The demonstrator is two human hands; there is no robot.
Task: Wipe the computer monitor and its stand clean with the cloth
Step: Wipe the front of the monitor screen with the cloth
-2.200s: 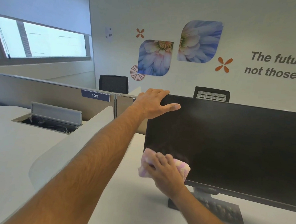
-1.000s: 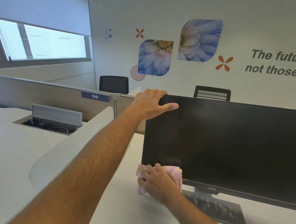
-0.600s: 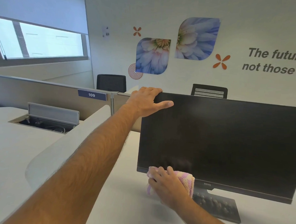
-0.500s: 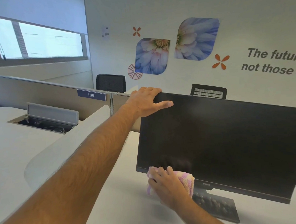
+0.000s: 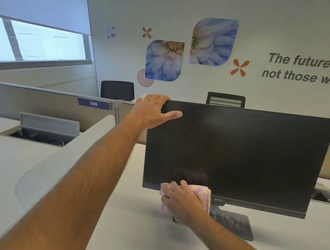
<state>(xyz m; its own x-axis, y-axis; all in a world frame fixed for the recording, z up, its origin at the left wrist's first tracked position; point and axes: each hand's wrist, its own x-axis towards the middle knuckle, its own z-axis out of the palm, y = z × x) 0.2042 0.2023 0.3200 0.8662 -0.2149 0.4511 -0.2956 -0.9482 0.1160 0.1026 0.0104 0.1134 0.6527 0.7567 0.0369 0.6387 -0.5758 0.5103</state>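
White table [image 5: 34,167] carries a dark monitor [image 5: 244,157] on its stand [image 5: 235,223]. At the monitor's upper left corner the left hand [image 5: 151,110] grips the edge, fingers curled over the top. At its lower bezel the right hand [image 5: 181,204] clutches a pink striped cloth [image 5: 202,196], pressed against the frame.

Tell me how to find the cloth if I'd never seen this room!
Find the big black monitor on the white desk. Look along its bottom edge near the left corner, where the right hand presses a cloth against it. It's the only soft, fluffy thing there, striped pink and cream.
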